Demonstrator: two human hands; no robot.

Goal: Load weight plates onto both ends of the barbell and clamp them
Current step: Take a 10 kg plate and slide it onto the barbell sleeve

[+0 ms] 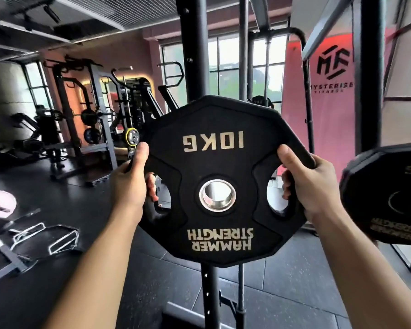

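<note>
Weight plate (217,181) edge-gripped, both hands' fingers (151,186) through cutouts

A black rack post (195,55) is standing right behind the held plate (220,181); a second plate (387,193) is crowding the right side.

Plate: a black weight plate (220,184) fills the centre of the frame, held upright and facing the camera.
Lettering: "10KG" and "HAMMER STRENGTH" read upside down.
Centre hole: a metal-lined ring in the middle of the plate.
Left hand (131,186): grips the plate's left edge, thumb on the face, fingers curled through the left cut-out.
Right hand (311,186): grips the right edge the same way, fingers through the right cut-out.
Second plate (387,195): black, at the right edge of the frame, blurred.
Post (195,48): a black upright behind the held plate.
Banner (330,103): pink, upper right.
Floor (128,269): dark tiles.
</note>
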